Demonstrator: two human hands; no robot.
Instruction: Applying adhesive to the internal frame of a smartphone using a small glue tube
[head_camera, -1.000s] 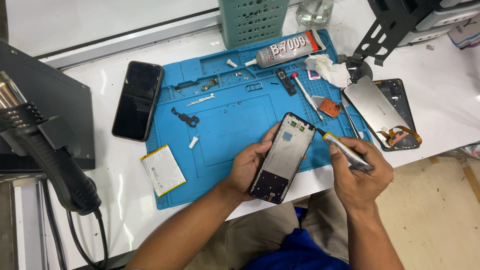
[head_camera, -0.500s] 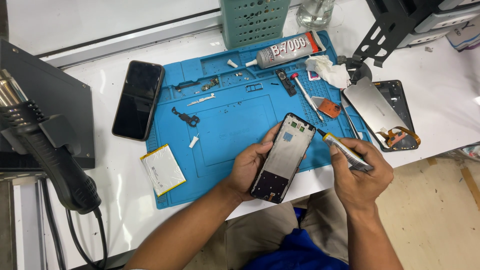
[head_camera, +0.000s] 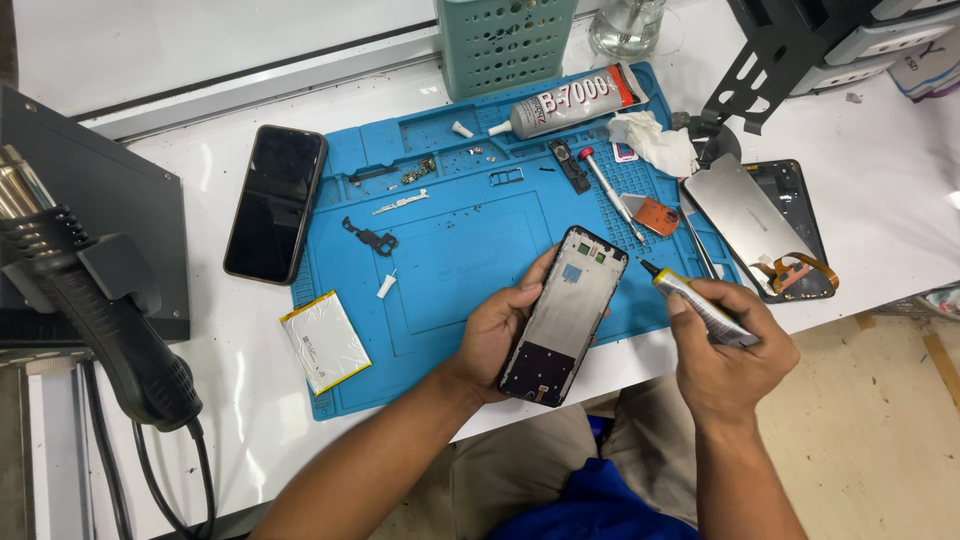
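Holding steady vs earlier: left hand (head_camera: 497, 330) still grasps opened phone frame (head_camera: 564, 314); right hand (head_camera: 728, 352) at 3 o'clock still pinches small glue tube (head_camera: 697, 301), nozzle apart.

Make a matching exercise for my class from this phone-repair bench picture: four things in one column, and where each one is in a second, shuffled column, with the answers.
Things
1. phone frame
2. small glue tube
3. flat battery
4. dark phone

Places
A. on the white table, left of the blue mat, screen up
B. held in the right hand, black nozzle pointing up-left
C. held in the left hand over the mat's near edge
D. lying across the mat's lower left edge

Pairs: 1-C, 2-B, 3-D, 4-A
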